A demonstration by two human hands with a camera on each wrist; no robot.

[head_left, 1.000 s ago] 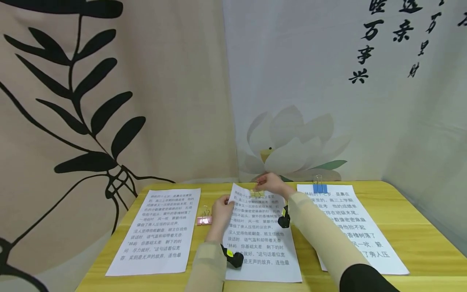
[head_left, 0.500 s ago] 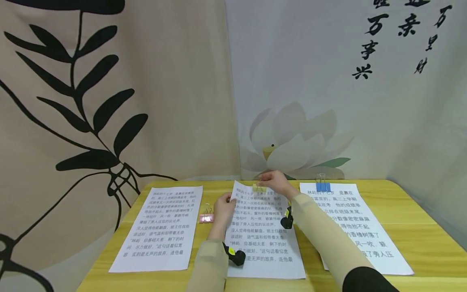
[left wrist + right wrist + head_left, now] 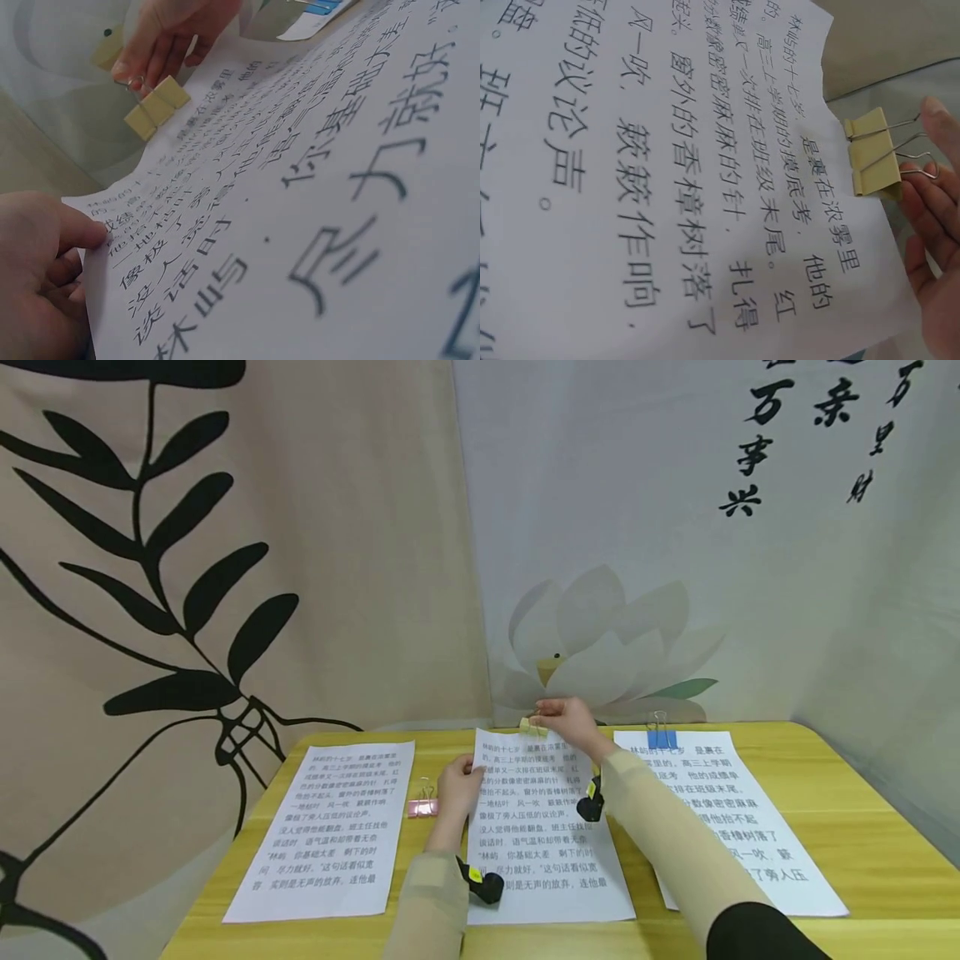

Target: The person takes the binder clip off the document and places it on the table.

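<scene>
The middle printed sheet of paper lies in front of the person, its top part lifted and slightly bowed. With thumb above and fingers below, the left hand pinches its left edge. At the sheet's top edge is a yellow binder clip, its mouth right at the paper's rim in the right wrist view. The right hand squeezes the clip's wire handles between thumb and fingers. From the left wrist view, the clip is tilted over the top edge, with the right fingertips at its handles.
A pink binder clip stands on the wooden table between the left printed sheet and the left hand. On the right, another printed sheet carries a blue binder clip, partly under the right forearm. A printed curtain hangs behind.
The right hand and yellow binder clip have moved up and away from the print, from over the sheet's top lines to its top edge. The left hand keeps its pinch.
</scene>
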